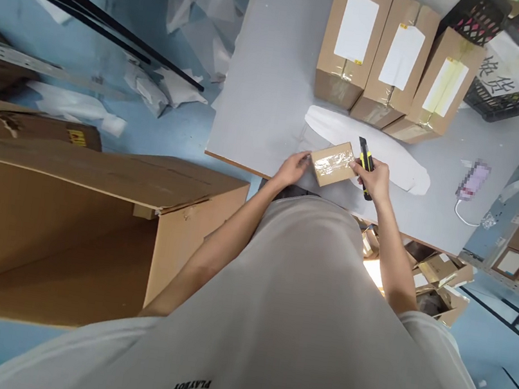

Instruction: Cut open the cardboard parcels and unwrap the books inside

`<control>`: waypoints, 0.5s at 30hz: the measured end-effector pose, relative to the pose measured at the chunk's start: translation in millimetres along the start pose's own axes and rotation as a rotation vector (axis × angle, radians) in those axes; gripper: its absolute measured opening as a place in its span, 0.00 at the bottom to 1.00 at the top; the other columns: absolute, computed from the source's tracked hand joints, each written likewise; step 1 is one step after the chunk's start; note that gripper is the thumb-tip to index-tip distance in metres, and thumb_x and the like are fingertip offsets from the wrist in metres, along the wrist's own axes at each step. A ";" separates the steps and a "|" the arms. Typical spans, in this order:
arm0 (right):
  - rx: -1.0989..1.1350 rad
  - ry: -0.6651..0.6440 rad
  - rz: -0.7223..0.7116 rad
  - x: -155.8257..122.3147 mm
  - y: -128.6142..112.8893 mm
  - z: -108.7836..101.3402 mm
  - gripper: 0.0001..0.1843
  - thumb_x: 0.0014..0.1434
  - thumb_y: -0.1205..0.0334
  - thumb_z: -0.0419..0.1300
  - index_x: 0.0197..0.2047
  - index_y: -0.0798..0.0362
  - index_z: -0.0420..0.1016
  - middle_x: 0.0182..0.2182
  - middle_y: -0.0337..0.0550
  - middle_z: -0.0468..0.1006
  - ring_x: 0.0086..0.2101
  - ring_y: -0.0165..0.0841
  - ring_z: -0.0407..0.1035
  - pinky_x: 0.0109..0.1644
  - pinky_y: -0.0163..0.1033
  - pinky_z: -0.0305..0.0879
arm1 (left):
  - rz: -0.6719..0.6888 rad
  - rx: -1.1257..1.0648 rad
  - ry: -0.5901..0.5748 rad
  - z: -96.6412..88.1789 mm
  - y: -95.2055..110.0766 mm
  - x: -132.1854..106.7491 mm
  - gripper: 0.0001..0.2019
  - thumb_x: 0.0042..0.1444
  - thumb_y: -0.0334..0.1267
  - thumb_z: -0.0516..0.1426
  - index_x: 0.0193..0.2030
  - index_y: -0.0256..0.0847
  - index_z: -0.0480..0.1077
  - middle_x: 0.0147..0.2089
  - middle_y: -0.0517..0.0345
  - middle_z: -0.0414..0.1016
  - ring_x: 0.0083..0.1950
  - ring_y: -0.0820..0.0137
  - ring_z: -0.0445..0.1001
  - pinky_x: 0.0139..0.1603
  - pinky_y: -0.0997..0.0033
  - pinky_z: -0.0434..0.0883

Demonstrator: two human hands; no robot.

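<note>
A small cardboard box (333, 164) with shiny clear tape over its top is tilted between my two hands, close to the table's front edge. My left hand (292, 168) is closed at the box's left end, its fingertips partly hidden. In my right hand (375, 178) is a black and yellow utility knife (366, 158), pointing away from me. The right fingertips also touch the box's right end. Whether the blade is out I cannot tell. Just beyond lies a long white sheet (392, 154) on the grey table (269, 79).
Three taped cartons (343, 77) with white labels stand at the back. A black plastic crate (492, 106) sits at the far right, with a blurred purple device (473, 181) and white cable nearer. A large open carton (194, 237) is on my left. Opened boxes (438, 270) lie below the table's right side.
</note>
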State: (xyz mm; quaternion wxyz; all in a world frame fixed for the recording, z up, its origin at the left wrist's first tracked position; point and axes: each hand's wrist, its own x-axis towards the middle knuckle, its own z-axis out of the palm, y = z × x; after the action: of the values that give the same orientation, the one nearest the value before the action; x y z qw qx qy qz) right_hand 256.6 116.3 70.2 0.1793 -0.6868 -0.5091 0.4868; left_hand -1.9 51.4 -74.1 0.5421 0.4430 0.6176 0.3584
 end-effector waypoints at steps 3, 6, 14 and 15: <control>-0.197 0.055 -0.077 -9.9 -2.5 -2.0 0.25 0.61 0.37 0.73 0.42 0.53 0.82 0.28 0.37 0.79 0.27 0.34 0.72 0.34 0.38 0.71 | 0.005 -0.039 0.086 -16.5 32.2 -10.9 0.21 0.69 0.52 0.61 0.58 0.42 0.85 0.61 0.46 0.87 0.57 0.59 0.85 0.65 0.57 0.79; -0.371 0.103 -0.187 -30.0 -9.7 -7.5 0.24 0.70 0.36 0.64 0.43 0.51 0.79 0.32 0.43 0.82 0.34 0.41 0.77 0.43 0.42 0.74 | 0.059 -0.034 0.103 -25.5 65.7 -18.2 0.18 0.67 0.53 0.65 0.53 0.42 0.86 0.54 0.49 0.89 0.50 0.62 0.85 0.57 0.63 0.81; -0.567 -0.245 -0.309 -88.7 -40.0 4.1 0.28 0.81 0.52 0.50 0.77 0.53 0.69 0.52 0.55 0.90 0.49 0.51 0.85 0.56 0.47 0.77 | 0.021 0.061 0.046 -26.7 93.2 -12.3 0.06 0.58 0.36 0.69 0.42 0.40 0.87 0.47 0.52 0.90 0.45 0.62 0.87 0.54 0.64 0.83; -0.616 -0.283 -0.305 -91.5 -43.5 9.2 0.28 0.81 0.55 0.50 0.77 0.53 0.69 0.54 0.55 0.90 0.51 0.51 0.85 0.57 0.48 0.77 | 0.016 0.066 0.045 -26.9 93.5 -12.0 0.06 0.58 0.35 0.69 0.42 0.40 0.87 0.47 0.52 0.90 0.46 0.62 0.87 0.55 0.63 0.83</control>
State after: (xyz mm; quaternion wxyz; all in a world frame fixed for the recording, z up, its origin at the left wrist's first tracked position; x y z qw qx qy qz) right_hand 225.3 52.2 142.7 -0.0373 -0.5507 -0.7480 0.3685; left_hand -13.4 74.0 20.7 0.5102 0.4576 0.6375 0.3520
